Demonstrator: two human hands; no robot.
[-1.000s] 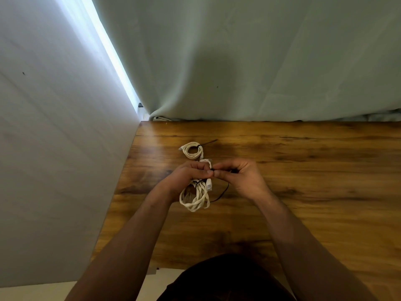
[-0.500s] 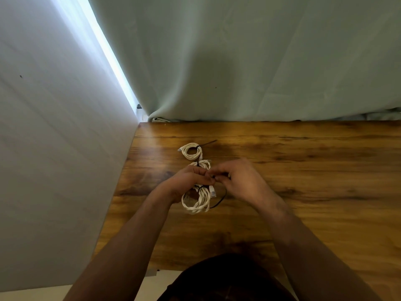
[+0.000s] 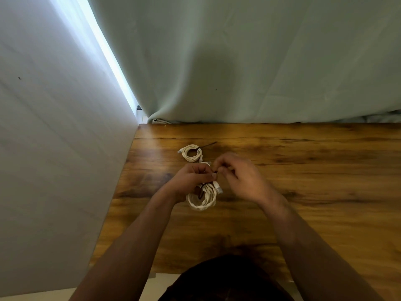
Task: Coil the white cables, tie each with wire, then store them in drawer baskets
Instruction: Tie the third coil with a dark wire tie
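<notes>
- White cable coil [image 3: 202,197] hangs between the two hands, just above the wooden table [image 3: 303,170], with a dark wire tie [image 3: 202,187] crossing its upper part.
- Fingertips of the left hand [image 3: 192,178] are pinched closed on the top of the coil and on the wire, near the point where the wire ends meet.
- Right hand [image 3: 237,172] has thumb and forefinger closed on the other end of the wire, touching the left fingertips; the other fingers are curled loosely.
- One plug end [image 3: 218,187] of the cable sticks out to the right of the coil.
- Step in hand, as I judge it, is twisting the wire closed. To do it well, the left hand should keep the loops flat together while the right hand turns both wire ends around each other close to the bundle.
- Farther away on the table lies a second coil [image 3: 191,153], already tied, with its wire tail [image 3: 208,145] pointing away.
- Drawer baskets are not visible, so storing is not yet done.
</notes>
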